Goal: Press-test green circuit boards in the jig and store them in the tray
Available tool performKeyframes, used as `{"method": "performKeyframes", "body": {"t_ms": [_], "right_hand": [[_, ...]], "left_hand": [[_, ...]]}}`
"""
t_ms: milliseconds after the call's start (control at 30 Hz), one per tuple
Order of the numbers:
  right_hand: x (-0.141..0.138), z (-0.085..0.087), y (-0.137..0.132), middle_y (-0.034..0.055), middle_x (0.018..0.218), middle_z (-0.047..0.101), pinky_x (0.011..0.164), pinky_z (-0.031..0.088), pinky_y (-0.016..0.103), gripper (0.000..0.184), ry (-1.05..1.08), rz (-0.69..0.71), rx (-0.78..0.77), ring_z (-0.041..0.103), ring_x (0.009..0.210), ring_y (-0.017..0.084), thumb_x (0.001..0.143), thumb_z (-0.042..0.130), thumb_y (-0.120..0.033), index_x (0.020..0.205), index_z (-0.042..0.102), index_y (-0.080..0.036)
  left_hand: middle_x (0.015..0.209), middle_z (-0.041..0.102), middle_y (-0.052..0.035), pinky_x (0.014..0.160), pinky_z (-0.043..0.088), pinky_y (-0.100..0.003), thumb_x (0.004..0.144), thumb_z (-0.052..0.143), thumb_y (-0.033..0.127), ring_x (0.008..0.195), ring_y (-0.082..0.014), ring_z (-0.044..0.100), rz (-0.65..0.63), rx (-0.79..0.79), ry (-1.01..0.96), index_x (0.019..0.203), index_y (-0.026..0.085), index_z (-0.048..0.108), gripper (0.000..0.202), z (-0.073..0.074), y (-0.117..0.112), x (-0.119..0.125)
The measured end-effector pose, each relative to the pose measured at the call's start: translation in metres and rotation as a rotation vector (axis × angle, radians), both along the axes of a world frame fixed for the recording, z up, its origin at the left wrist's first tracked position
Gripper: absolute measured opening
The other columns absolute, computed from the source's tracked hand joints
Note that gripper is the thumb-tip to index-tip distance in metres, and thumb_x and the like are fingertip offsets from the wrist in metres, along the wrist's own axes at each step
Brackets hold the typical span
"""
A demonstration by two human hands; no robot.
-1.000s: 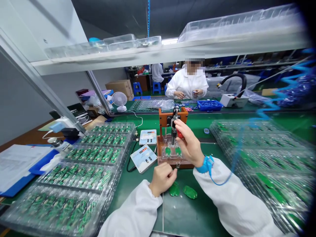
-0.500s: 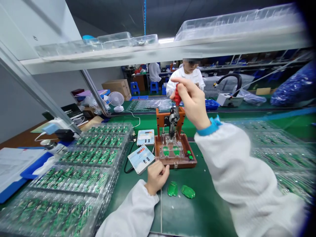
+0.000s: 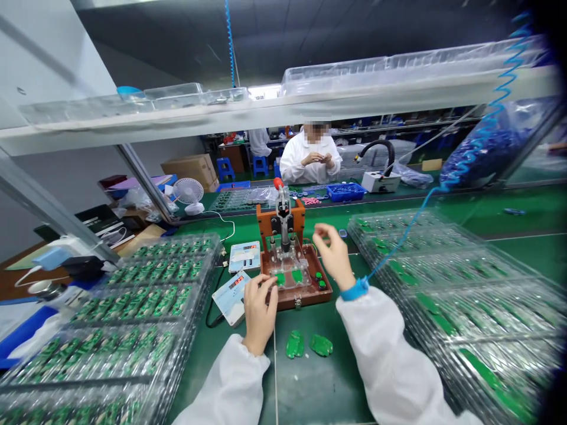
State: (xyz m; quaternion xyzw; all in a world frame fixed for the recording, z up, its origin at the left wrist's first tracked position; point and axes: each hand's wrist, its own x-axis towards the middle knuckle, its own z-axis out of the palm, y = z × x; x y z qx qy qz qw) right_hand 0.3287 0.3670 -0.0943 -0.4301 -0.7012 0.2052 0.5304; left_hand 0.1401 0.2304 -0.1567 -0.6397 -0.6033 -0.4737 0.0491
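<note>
A toggle clamp press with an orange frame [image 3: 264, 222] and a red-tipped lever [image 3: 278, 184] stands on a brown wooden base [image 3: 287, 302]. Two green circuit boards, one on the left [image 3: 279, 278] and one on the right [image 3: 297, 276], sit in its clear fixture. My left hand [image 3: 259, 313] is open, fingertips at the fixture's left edge beside the left board; contact is unclear. Right of the press, my right hand [image 3: 334, 257] hangs in the air, fingers loosely bent and apart, holding nothing. Two more green boards [image 3: 295, 344] [image 3: 321, 345] lie on the mat in front.
Stacked clear trays of boards stand left [image 3: 137, 307] and right [image 3: 443, 283]. Two digital meters [image 3: 230, 298] [image 3: 244, 257] lie left of the press. A blue coiled cord [image 3: 398, 242] runs from my right wrist strap. A co-worker [image 3: 310, 156] sits opposite, beneath a shelf [image 3: 177, 115].
My right hand has let go of the red lever and moved down to the right of the press. My left hand has opened and reached forward to the fixture. The view has shifted.
</note>
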Motion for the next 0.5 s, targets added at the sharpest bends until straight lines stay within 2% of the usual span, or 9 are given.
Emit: {"method": "performKeyframes", "body": {"t_ms": [67,167,267,367,433,500], "right_hand": [[0.003,-0.029,-0.022,0.0126,0.113,0.068,0.097,0.047,0.046,0.030,-0.115,0.068,-0.034,0.059,0.108,0.027,0.097,0.050,-0.034,0.114,0.068,-0.017],[-0.003,-0.047,-0.044,0.0129,0.121,0.066,0.105,0.041,0.052,0.025,-0.216,0.152,-0.060,0.052,0.118,0.031,0.093,0.057,-0.028,0.112,0.071,-0.020],[-0.011,-0.042,-0.048,0.0137,0.128,0.062,0.107,0.036,0.054,0.020,-0.248,0.187,-0.109,0.047,0.125,0.032,0.091,0.060,-0.021,0.108,0.071,-0.020],[-0.013,-0.032,-0.043,0.0100,0.124,0.064,0.110,0.035,0.048,0.020,-0.216,0.231,-0.162,0.048,0.125,0.029,0.084,0.066,-0.011,0.102,0.068,-0.020],[-0.010,-0.029,-0.040,0.0063,0.112,0.067,0.104,0.042,0.041,0.023,-0.159,0.250,-0.221,0.056,0.114,0.024,0.082,0.066,-0.009,0.102,0.066,-0.020],[-0.003,-0.030,-0.044,0.0032,0.098,0.067,0.090,0.050,0.033,0.020,-0.078,0.252,-0.302,0.063,0.095,0.018,0.085,0.062,-0.010,0.103,0.062,-0.019]], "left_hand": [[0.127,0.057,-0.0136,0.100,0.044,-0.049,0.101,0.045,0.029,0.120,-0.0307,0.051,0.045,-0.090,0.088,0.122,0.020,0.063,0.029,0.004,0.008,0.000],[0.139,0.050,-0.0157,0.106,0.040,-0.055,0.102,0.043,0.030,0.128,-0.0339,0.044,0.076,-0.161,0.186,0.130,0.018,0.060,0.035,0.007,0.019,0.001],[0.140,0.050,-0.0165,0.106,0.040,-0.057,0.099,0.043,0.029,0.129,-0.0358,0.043,0.074,-0.176,0.244,0.122,0.018,0.064,0.033,0.006,0.028,0.001],[0.132,0.056,-0.0167,0.105,0.040,-0.058,0.097,0.044,0.034,0.125,-0.0366,0.048,0.046,-0.148,0.205,0.117,0.018,0.065,0.033,0.005,0.033,-0.003],[0.120,0.063,-0.0148,0.103,0.042,-0.057,0.096,0.044,0.041,0.117,-0.0353,0.054,0.021,-0.130,0.102,0.117,0.019,0.063,0.037,0.004,0.032,-0.006],[0.111,0.067,-0.0123,0.100,0.044,-0.055,0.094,0.044,0.052,0.107,-0.0335,0.059,0.016,-0.117,-0.041,0.114,0.020,0.063,0.042,0.004,0.024,-0.009]]}}
